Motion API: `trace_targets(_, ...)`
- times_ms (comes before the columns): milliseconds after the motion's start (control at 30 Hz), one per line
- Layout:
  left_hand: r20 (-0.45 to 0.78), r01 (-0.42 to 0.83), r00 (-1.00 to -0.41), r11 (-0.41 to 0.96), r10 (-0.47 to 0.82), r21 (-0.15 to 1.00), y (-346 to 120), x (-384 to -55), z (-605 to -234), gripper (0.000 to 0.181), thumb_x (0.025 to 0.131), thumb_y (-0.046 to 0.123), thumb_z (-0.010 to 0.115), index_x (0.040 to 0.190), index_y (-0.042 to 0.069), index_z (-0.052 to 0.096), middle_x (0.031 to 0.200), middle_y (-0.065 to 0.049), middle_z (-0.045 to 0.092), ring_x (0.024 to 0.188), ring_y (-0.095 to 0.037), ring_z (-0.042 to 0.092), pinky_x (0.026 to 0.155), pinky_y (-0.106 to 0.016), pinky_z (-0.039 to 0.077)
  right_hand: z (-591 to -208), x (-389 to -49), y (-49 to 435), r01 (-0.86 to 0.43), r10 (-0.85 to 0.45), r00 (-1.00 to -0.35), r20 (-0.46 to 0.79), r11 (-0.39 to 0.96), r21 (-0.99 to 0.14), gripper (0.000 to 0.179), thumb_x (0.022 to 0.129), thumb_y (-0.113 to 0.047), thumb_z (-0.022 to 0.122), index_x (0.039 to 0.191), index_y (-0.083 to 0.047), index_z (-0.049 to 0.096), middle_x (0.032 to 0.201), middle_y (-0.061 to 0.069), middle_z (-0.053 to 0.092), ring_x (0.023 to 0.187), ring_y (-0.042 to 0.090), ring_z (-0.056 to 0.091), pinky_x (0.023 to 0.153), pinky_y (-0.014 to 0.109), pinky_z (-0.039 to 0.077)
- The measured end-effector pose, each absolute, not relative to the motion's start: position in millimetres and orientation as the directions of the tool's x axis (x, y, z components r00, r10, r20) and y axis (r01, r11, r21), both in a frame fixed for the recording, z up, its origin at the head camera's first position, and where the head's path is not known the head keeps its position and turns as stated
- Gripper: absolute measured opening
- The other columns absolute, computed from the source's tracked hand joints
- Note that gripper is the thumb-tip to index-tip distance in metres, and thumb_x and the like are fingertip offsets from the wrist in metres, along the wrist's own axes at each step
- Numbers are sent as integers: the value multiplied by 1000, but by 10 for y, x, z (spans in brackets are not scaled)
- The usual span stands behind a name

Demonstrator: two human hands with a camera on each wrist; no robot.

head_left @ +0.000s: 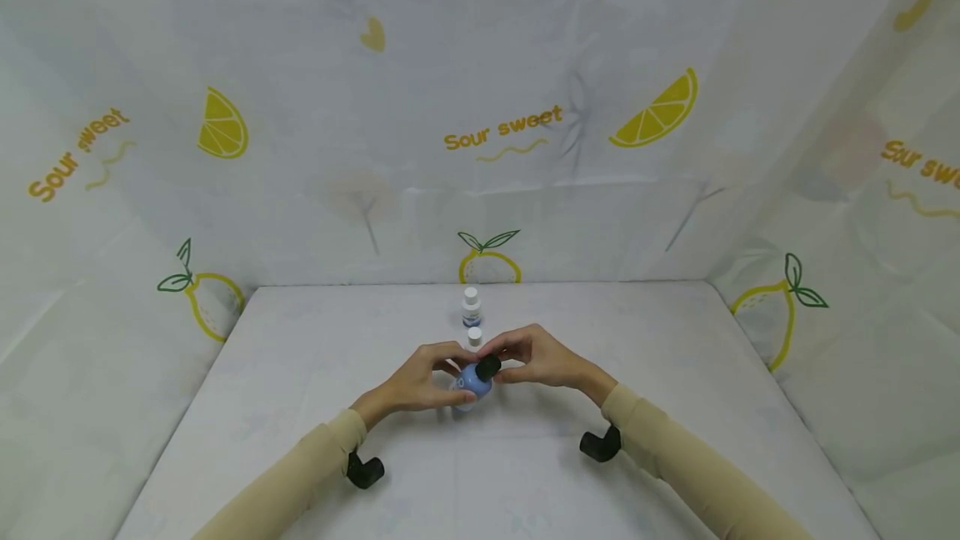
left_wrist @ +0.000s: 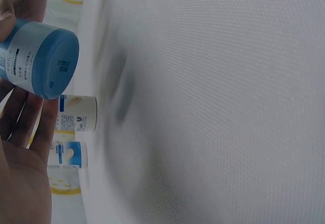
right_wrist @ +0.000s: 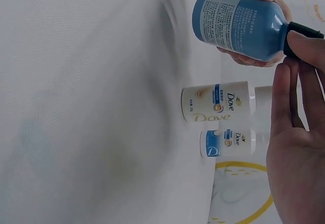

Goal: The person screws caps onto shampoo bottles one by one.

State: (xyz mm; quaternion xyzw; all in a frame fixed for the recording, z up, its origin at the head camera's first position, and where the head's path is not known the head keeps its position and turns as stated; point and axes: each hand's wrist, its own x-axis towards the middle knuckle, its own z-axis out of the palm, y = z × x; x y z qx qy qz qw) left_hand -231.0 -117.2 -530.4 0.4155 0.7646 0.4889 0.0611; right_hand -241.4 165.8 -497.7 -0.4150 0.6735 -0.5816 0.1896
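A blue bottle (head_left: 467, 390) with a black cap (head_left: 488, 367) is held tilted over the white table. My left hand (head_left: 416, 380) grips it round the body. In the left wrist view its blue base (left_wrist: 60, 64) is off the tabletop. My right hand (head_left: 546, 362) pinches the black cap between thumb and fingers, as the right wrist view shows at the cap (right_wrist: 294, 37). Printed small text covers the label (right_wrist: 223, 21). Just beyond the hands, a cream Dove bottle (right_wrist: 213, 102) with a white cap (head_left: 475, 336) stands upright, partly hidden in the head view.
Behind the cream bottle stands a smaller white-and-blue Dove bottle (head_left: 471, 308), also upright and capped. The white table (head_left: 585, 482) ends at a hanging sheet (head_left: 337, 148) with lemon prints. Similar sheets hang at the left and right. A black wrist camera (head_left: 600, 445) sits on each sleeve.
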Motion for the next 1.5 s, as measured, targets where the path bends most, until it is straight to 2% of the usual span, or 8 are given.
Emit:
trace_targets(267,285,549,-663,191,692,814,-1166,-2303,-5305,49,87,12,90,134,7,73,122,-10,76,108,-7,71,92,-29,66,-4997,-2394,1655,-325,-758,-620,201,15,-946,39,92,4,82,130,6,72,132,32,72,120,8,73,111,31,59)
trace_targets(467,301,566,-653,183,695,804,-1151,-2317,-5285,47,88,13,90,131,7,73,123,-12,76,107,-8,71,92,-29,66,-4985,-2394,1665,-377,-737,-640,217,56,-924,37,90,3,84,126,3,74,126,27,76,114,8,76,109,30,60)
trace_targets(767,319,584,-644,178,695,792,-1132,-2339,-5317,44,89,14,89,129,8,74,121,-12,77,106,-9,72,91,-29,67,-4961,-2390,1659,-369,-706,-681,195,101,-924,36,87,2,88,121,-1,76,120,21,77,106,9,76,104,29,62)
trace_targets(1000,330,592,-637,168,696,789,-1133,-2336,-5321,45,88,13,90,130,8,74,121,-13,76,105,-9,72,91,-29,67,-4972,-2360,1639,-365,-680,-706,199,109,-924,34,85,0,90,116,-1,74,114,16,76,100,8,73,97,28,64)
trace_targets(1233,312,573,-656,184,687,798,-1140,-2321,-5326,45,88,14,90,130,8,74,120,-12,76,105,-8,71,91,-29,66,-4997,-2355,1593,-373,-661,-723,203,126,-919,31,86,-3,91,110,-4,72,109,6,73,98,7,70,95,26,63)
trace_targets(1500,306,565,-662,187,684,804,-1157,-2311,-5346,47,89,15,89,132,7,74,118,-11,76,104,-8,72,91,-29,67,-5029,-2331,1549,-377,-640,-736,220,118,-919,31,84,-2,92,105,-3,70,103,2,70,94,6,68,93,25,63)
